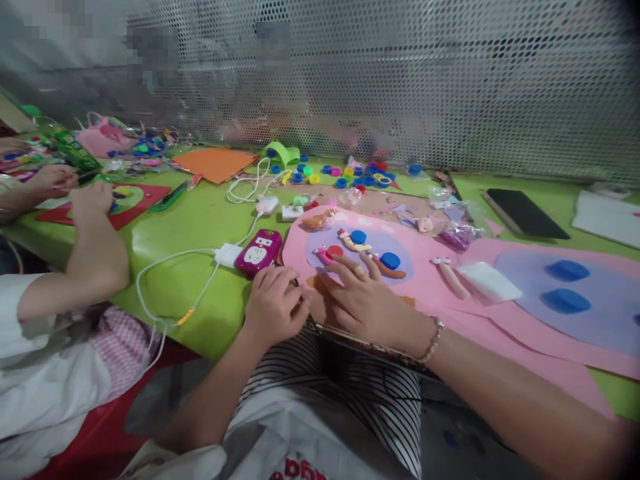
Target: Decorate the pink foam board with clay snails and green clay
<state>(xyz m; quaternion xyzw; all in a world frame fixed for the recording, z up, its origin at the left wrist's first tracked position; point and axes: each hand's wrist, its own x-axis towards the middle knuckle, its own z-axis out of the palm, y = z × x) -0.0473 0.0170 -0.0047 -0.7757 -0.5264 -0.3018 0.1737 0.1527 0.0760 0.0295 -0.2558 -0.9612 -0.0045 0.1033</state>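
Note:
My left hand (274, 305) rests at the table's front edge beside a purple power bank (259, 252). Its fingers are curled together; something dark shows by them, but I cannot make out what it is. My right hand (370, 308), a ring on one finger, lies with fingers spread over a pink paper cutout (425, 250) with a lilac oval. Near its fingertips are clay snails: a pink one (326, 253) with a red cap, a cream one (356, 241) with a blue cap (358, 237), and a brown one (395, 272) with another blue cap.
White cables (175, 253) run from the power bank across the green table (200, 220). Bottle caps (345, 177) lie scattered behind, near orange paper (215, 163). A black phone (525, 213) lies right. At left, a co-worker's arm (83, 247) reaches over red paper (150, 195).

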